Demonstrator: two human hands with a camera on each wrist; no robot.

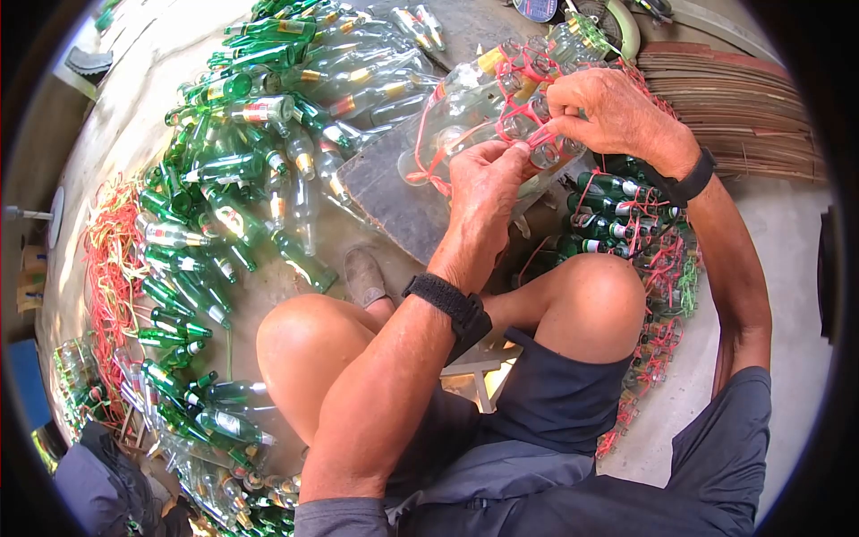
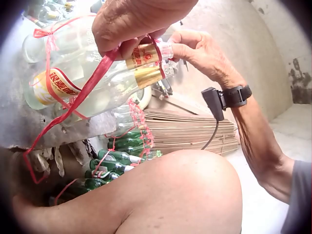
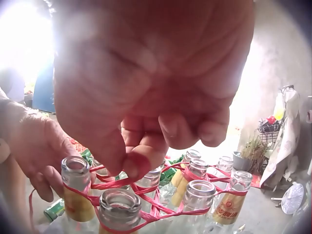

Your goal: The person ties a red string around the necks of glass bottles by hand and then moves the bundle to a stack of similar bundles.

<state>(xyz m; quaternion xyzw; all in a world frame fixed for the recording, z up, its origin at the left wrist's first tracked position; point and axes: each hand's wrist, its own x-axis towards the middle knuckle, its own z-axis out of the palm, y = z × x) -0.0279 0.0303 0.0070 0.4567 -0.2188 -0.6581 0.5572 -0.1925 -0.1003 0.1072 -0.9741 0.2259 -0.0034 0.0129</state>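
Pinching red twine [image 2: 91, 86] at clear bottle necks [image 3: 200, 196]: left fingers [image 1: 504, 156], right fingers [image 1: 567, 95]

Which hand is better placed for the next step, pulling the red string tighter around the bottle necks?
Probably the right hand: its fingertips pinch the red string among the bottle necks, while the left hand holds it from beside them.

We see white glare behind the shadowed, softly blurred right hand [image 3: 151, 83] from the right wrist; dark corners edge every view.
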